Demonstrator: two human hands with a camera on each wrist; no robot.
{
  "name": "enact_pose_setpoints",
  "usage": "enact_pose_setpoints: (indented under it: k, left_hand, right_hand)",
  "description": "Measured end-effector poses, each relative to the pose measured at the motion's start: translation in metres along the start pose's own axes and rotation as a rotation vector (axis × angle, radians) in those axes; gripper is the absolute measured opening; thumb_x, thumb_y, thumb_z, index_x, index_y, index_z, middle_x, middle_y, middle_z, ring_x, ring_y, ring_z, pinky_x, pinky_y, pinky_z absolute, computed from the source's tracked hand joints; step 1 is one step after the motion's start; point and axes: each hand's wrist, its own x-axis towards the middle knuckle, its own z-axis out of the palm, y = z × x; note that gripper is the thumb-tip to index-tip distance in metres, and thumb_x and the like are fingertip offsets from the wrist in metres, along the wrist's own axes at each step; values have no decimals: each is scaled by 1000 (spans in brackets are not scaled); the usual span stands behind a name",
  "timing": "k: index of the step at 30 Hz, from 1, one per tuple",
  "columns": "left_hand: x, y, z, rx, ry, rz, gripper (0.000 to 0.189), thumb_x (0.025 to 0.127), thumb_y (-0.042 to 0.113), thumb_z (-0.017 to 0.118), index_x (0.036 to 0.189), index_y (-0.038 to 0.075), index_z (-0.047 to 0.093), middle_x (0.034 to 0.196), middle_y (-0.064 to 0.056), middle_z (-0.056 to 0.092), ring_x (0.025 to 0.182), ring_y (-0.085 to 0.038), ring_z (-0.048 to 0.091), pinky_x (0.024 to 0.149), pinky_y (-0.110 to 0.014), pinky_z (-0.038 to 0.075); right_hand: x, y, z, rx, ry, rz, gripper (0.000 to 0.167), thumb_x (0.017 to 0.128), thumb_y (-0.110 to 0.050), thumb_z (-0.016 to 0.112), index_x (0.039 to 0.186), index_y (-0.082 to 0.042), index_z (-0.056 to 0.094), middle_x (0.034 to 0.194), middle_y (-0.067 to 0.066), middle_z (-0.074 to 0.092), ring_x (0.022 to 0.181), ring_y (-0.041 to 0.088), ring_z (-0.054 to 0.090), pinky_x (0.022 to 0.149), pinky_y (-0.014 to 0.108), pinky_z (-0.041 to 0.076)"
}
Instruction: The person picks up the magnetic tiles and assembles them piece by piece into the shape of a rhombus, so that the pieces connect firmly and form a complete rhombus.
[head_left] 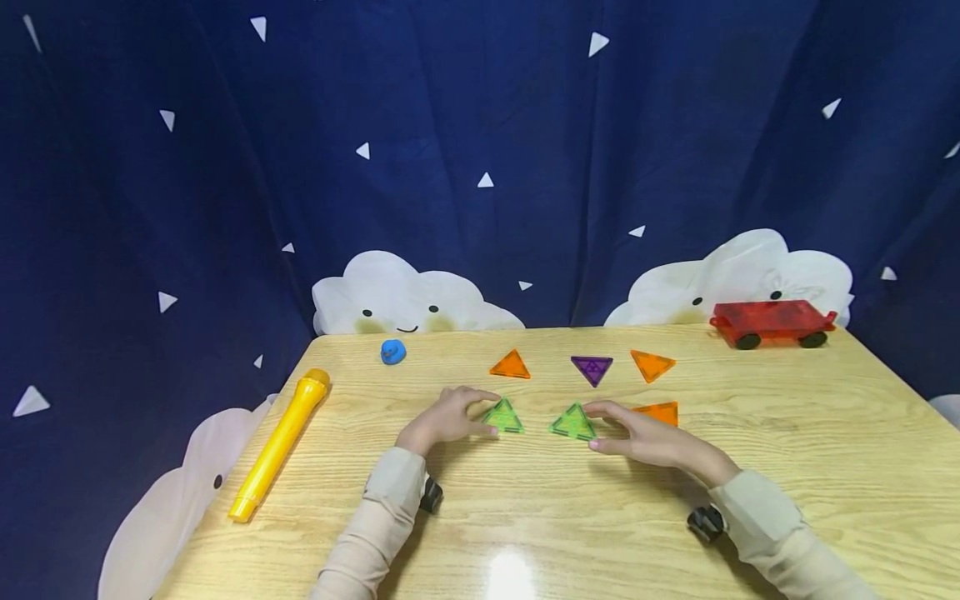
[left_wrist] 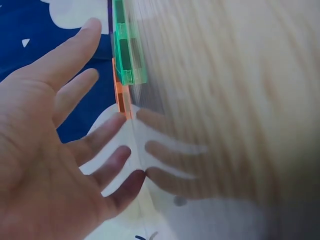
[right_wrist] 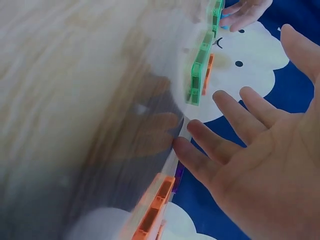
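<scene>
Two green triangular magnetic tiles lie flat on the wooden table. My left hand (head_left: 448,418) hovers at the left side of one green tile (head_left: 506,417), thumb and fingers spread. Beside the other green tile (head_left: 573,423), my right hand (head_left: 643,437) reaches in from the right with its fingers apart. In the left wrist view the fingers (left_wrist: 107,167) are loosely extended, and the green tile (left_wrist: 130,57) stands past them, not gripped. The right wrist view likewise shows extended fingers (right_wrist: 235,117) and a gap before the green tile (right_wrist: 196,80).
Behind lie an orange tile (head_left: 511,365), a purple tile (head_left: 592,368) and another orange tile (head_left: 652,365). A third orange tile (head_left: 662,413) is partly behind my right hand. A yellow toy microphone (head_left: 279,446), a blue toy duck (head_left: 393,352) and a red toy wagon (head_left: 772,321) stand around.
</scene>
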Motion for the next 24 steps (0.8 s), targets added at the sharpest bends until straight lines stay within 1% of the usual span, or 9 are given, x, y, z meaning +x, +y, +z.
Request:
enact_pose_setpoints:
  k: [3, 7, 10, 17, 21, 24]
  left_hand:
    - [-2, -1, 0, 36, -26, -30, 59, 83, 33, 73, 136, 16, 54, 142, -17, 43, 129, -41, 33, 102, -59, 28]
    - [-4, -1, 0, 65, -57, -102, 61, 82, 40, 73, 137, 23, 53, 147, -18, 35, 128, -44, 30, 98, -62, 31]
    - [-5, -1, 0, 72, -68, -128, 61, 81, 42, 73, 137, 25, 53, 149, -16, 32, 127, -43, 29, 97, -64, 31]
    - [-7, -1, 0, 75, -84, -141, 62, 81, 40, 74, 137, 25, 53, 151, -13, 30, 129, -41, 27, 102, -63, 25]
    - [-9, -1, 0, 73, -85, -132, 62, 80, 40, 74, 136, 23, 54, 151, -14, 30, 130, -42, 26, 103, -63, 23]
    - [-11, 0, 0, 68, -92, -135, 62, 80, 41, 74, 137, 24, 53, 152, -13, 29, 132, -43, 24, 104, -64, 20]
  right_hand:
    - [0, 0, 0, -27, -11, 6, 64, 94, -38, 58, 143, -4, 37, 144, 21, 40, 133, 46, 33, 103, 60, 29]
    - [1, -1, 0, -77, -32, 18, 64, 93, -41, 59, 143, -6, 38, 143, 19, 42, 131, 42, 37, 101, 60, 32]
    - [1, -1, 0, -97, -44, 18, 66, 91, -40, 61, 142, -6, 38, 144, 20, 41, 132, 43, 36, 102, 60, 31]
    - [-1, 0, 0, -132, -63, 0, 67, 90, -38, 63, 142, -3, 39, 145, 23, 38, 133, 45, 33, 103, 61, 28]
    - [-3, 1, 0, -116, -76, -15, 66, 90, -36, 64, 141, -1, 39, 145, 25, 37, 132, 47, 32, 103, 61, 28]
    - [-5, 0, -1, -101, -87, -16, 65, 90, -35, 64, 141, -1, 40, 145, 26, 37, 132, 47, 32, 103, 62, 27]
